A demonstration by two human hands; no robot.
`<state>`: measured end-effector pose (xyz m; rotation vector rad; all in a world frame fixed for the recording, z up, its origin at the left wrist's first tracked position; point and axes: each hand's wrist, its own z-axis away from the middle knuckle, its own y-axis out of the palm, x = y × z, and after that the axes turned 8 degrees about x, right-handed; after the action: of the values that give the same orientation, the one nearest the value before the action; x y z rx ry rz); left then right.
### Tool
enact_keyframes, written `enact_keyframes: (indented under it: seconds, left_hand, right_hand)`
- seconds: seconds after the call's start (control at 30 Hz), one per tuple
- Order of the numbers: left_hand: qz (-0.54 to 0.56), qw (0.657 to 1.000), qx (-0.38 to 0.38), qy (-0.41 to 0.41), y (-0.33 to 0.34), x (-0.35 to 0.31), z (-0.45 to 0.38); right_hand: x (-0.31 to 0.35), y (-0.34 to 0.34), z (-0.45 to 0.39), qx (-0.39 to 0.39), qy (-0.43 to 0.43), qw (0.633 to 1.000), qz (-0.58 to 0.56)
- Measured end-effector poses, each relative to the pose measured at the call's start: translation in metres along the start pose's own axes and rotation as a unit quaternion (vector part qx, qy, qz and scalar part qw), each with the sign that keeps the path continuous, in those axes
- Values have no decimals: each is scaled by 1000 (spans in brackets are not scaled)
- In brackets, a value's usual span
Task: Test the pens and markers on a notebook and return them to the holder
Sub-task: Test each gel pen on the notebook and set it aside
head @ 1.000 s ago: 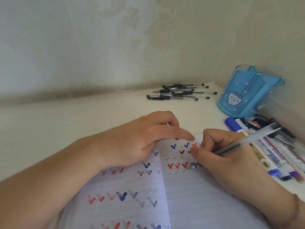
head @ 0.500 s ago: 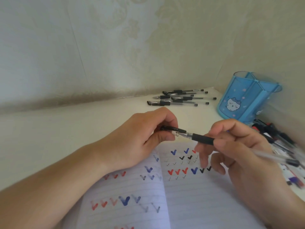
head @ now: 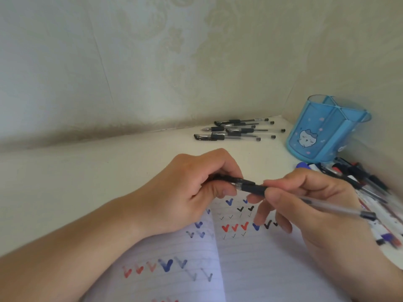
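Holding a black gel pen (head: 253,188) between them above the open notebook (head: 250,264), both hands meet over the middle of the table (head: 87,182). The left hand (head: 192,192) has its fingers curled round the pen's black cap end, thumb and forefinger pinching it, while the right hand (head: 309,205) pinches the dark grip section between thumb and forefinger, its other fingers hanging loosely curved over the page. The pen's clear barrel runs back past the right hand toward the table's right edge, ending in a dark plug. The notebook lies at the near edge, both pages lined and marked with rows of tick marks in red, blue and black; the left forearm lies across its left page. Toward the far right corner stands a blue pen holder (head: 322,136) with a cartoon face on its side, upright and showing divided compartments. Just left of it, along the far edge by the wall, a group of black gel pens (head: 237,131) lies flat, roughly parallel to each other. Along the right edge, near the holder's base, a pile of markers and pens (head: 357,182) lies blurred, partly behind the right hand.
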<state>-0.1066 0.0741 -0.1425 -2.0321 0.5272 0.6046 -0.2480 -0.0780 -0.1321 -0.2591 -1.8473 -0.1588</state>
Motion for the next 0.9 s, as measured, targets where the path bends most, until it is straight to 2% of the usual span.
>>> enact_keyframes:
  seconds: [0.17,0.27,0.33,0.47,0.6,0.7,0.83,0.9]
  left_hand:
    - [7,1000,4,-6,-1,3,-2]
    - [-17,1000,10,-8,-1,4,-6]
    - [-26,1000,10,1,-1,4,-6]
    - [-54,998,-12,19,-3,4,-5]
    - [-64,998,6,20,-2,5,-3]
    - [-41,999,3,7,0,6,-2]
    - [-42,997,-47,47,1,6,-3]
    - [-63,994,-58,62,0,7,-4]
  right_hand:
    - [5,2,3,2,14,1000,25]
    - [11,-5,5,80,-15,988,133]
    - [16,-10,5,131,3,977,167]
    - [25,-22,-2,189,116,975,-21]
    - [18,-24,-6,170,191,965,64]
    - [16,-20,-5,159,192,966,63]
    - [20,-11,-2,135,193,971,46]
    - [26,-6,-3,103,200,971,85]
